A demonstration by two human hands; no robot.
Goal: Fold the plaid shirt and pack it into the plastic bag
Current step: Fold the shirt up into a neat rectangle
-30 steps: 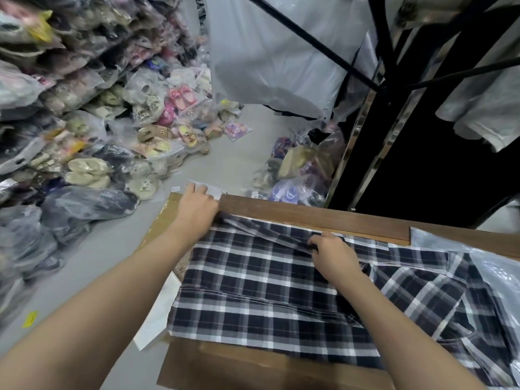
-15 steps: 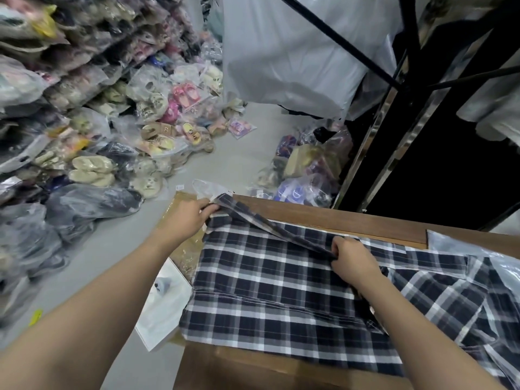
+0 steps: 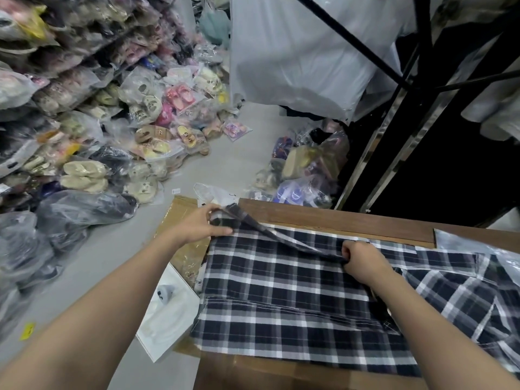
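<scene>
A dark blue and white plaid shirt (image 3: 284, 299) lies spread flat on a brown wooden table (image 3: 332, 218). My left hand (image 3: 201, 225) pinches the shirt's far left corner and holds it lifted off the table. My right hand (image 3: 361, 261) grips the same far edge near the middle, so a raised fold runs between the two hands. A clear plastic bag (image 3: 478, 243) lies at the table's far right, partly over the shirt.
Cardboard (image 3: 180, 209) and a white flat packet (image 3: 168, 319) sit on the floor left of the table. Bagged slippers are piled along the left wall (image 3: 84, 122) and beyond the table (image 3: 304, 170). A black metal rack (image 3: 416, 66) stands at the right.
Both hands have closed on the shirt's far edge and lifted it, the left corner now raised above the table edge. The view has shifted slightly to the left.
</scene>
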